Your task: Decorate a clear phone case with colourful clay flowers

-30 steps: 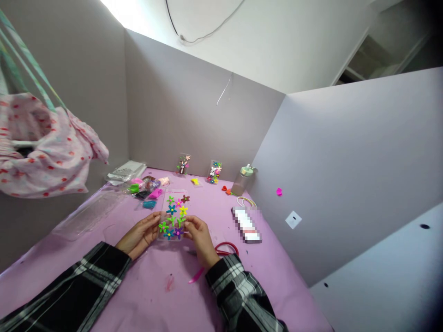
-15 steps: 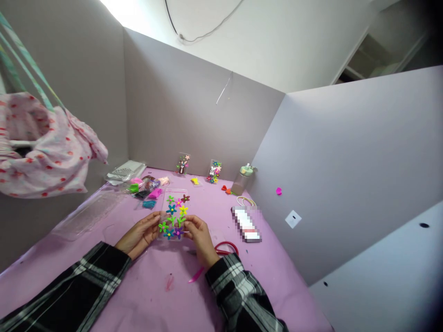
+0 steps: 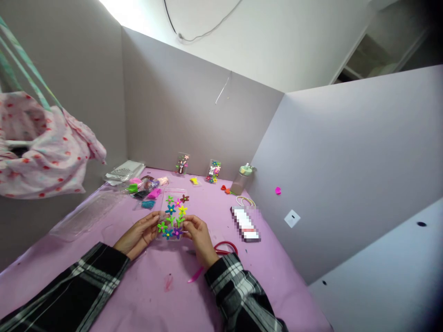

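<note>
A clear flat case covered in colourful clay flowers is held up above the pink tabletop, tilted toward me. My left hand grips its left edge, thumb and fingers pinched together. At the lower right edge, my right hand pinches the case between thumb and fingers. The flowers are green, blue, yellow, pink, brown and purple, with green leaves among them. Beside my right wrist lie red-handled scissors, their blades partly hidden by that hand. A pink clay tool rests just below the wrist.
Bagged coloured clay and a clear plastic tray lie at left. Two decorated clear cases lean against the back partition. A bottle and a phone are at right. A spotted cloth bag hangs upper left.
The view has shifted very slightly. Both hands keep the same hold on the flower case, and nothing else has visibly moved.
</note>
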Demonstrator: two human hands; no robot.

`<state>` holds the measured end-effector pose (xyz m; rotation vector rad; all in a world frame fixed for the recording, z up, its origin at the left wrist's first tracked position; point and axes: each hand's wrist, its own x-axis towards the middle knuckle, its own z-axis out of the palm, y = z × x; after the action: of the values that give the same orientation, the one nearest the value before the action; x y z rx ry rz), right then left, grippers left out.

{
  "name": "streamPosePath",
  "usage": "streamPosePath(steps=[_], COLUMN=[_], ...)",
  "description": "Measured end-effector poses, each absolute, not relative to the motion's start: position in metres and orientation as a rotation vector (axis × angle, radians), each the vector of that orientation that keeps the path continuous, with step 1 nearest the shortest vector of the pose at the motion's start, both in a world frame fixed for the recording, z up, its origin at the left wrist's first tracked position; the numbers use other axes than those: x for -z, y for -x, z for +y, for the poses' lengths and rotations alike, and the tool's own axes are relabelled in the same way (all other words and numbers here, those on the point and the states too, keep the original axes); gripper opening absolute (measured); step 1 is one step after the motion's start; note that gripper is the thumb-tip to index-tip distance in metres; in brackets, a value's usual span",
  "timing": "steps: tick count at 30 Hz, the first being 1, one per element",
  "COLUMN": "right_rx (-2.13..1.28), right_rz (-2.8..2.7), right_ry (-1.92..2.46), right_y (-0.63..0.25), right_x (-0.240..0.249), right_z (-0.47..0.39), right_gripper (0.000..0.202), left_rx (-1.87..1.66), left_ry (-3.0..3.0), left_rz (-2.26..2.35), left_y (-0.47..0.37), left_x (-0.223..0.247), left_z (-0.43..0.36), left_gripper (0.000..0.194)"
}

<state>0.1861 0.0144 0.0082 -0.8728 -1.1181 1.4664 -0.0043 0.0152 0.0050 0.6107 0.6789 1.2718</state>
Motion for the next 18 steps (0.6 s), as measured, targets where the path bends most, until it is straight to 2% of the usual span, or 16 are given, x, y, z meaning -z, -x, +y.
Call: streamPosePath(steps=[8, 18], right_rx=[-1.460, -1.447], right_rz=[-1.115, -1.120], right_ry=[0.873, 0.874], right_y=[-0.1850, -0.1849], right_x=[-0.0090, -0.0074], right_z=[0.0143, 0.0148], right_gripper=[0.022, 0.021], left_rx=[-1.238, -1.243], left_ry=[-0.508, -0.484], left_rz=[0.668, 0.694], left_y=[0.0024, 0.0018], left_x=[-0.0100, -0.0116], left_z=[0.0123, 0.0122], left_gripper=[0.028, 0.028])
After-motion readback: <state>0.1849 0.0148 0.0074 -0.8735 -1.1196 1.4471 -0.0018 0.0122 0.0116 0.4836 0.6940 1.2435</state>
